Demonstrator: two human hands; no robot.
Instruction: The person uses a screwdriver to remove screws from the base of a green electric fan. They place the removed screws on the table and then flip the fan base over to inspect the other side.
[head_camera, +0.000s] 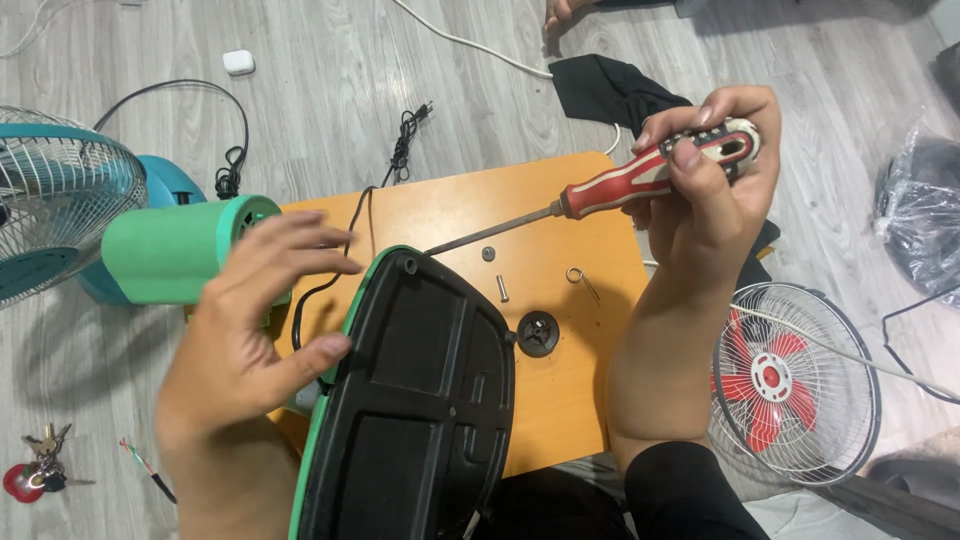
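Observation:
My right hand (705, 190) grips a screwdriver (640, 180) with a red and white handle; its metal shaft points down-left with the tip near the top edge of a black fan base (410, 400) rimmed in green. That base stands on edge over a small orange table (570, 400). My left hand (250, 340) is beside the base's left rim, fingers spread, the thumb touching the rim. A green fan motor housing (175, 250) lies behind this hand. A loose screw (503, 288), a washer (488, 253), a metal clip (578, 277) and a black round knob (538, 333) lie on the table.
A teal fan with wire guard (50, 200) sits at left, a red-bladed fan in a white guard (790, 380) at right. Black cable (232, 150), a white cord (470, 45), black cloth (610, 90), keys (40, 465), a plastic bag (920, 210) and another person's foot (560, 12) lie on the wood floor.

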